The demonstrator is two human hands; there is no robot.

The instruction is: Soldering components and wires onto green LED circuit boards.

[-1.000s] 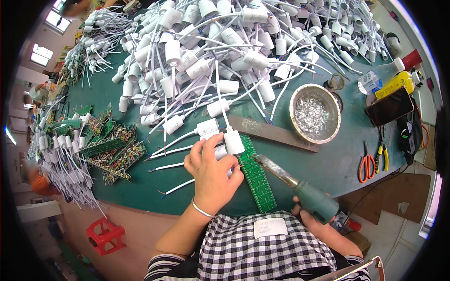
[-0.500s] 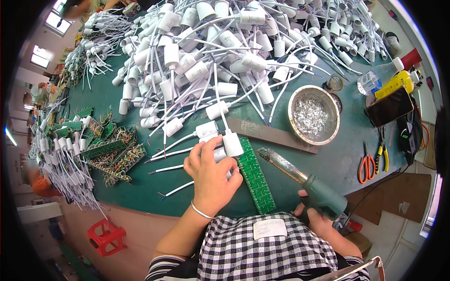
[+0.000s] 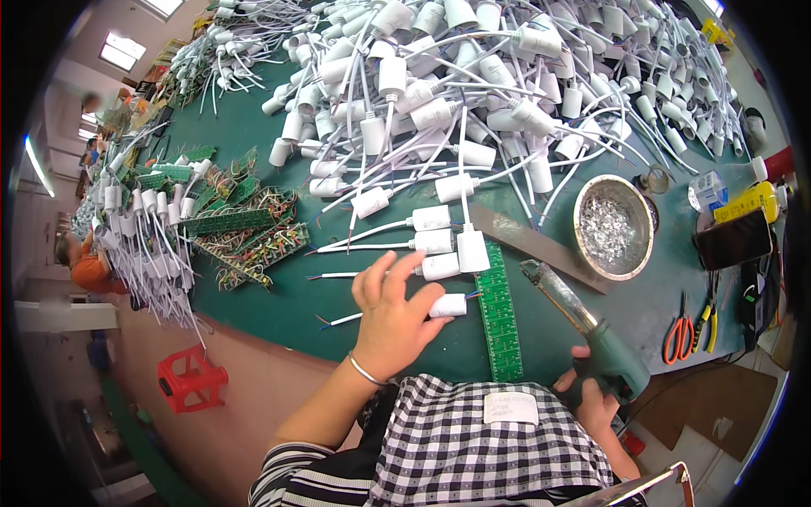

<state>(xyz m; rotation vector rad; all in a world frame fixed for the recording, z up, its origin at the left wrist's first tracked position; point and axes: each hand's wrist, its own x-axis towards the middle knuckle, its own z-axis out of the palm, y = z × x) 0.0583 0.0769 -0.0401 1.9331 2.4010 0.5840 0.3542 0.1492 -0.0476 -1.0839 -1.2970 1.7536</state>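
Observation:
My left hand (image 3: 391,317) is over the table, its fingers curved and apart. Its thumb is against or just beside the lowest white cylindrical lamp holder (image 3: 448,306); contact is hard to tell. Coloured wire ends from this holder reach the edge of a green circuit board strip (image 3: 500,325). Further white lamp holders (image 3: 441,267) lie in a row above it, cables to the left. One white holder (image 3: 473,252) stands across the strip's upper end. In my right hand (image 3: 593,401) is a green-handled soldering gun (image 3: 615,359), its metal tip pointing up-left, apart from the board.
A large heap of white corded lamp holders (image 3: 431,114) covers the far side. Populated circuit boards (image 3: 245,224) are piled left. To the right are a metal bar (image 3: 541,247), a round bowl of silvery bits (image 3: 598,262), orange-handled scissors (image 3: 677,338), pliers (image 3: 708,325) and a phone (image 3: 735,241).
The whole view has shifted, carrying the table things rightward. My left hand has drawn back from the board's edge, its fingers wider apart, uncovering the lowest lamp holder. My right hand keeps the soldering gun.

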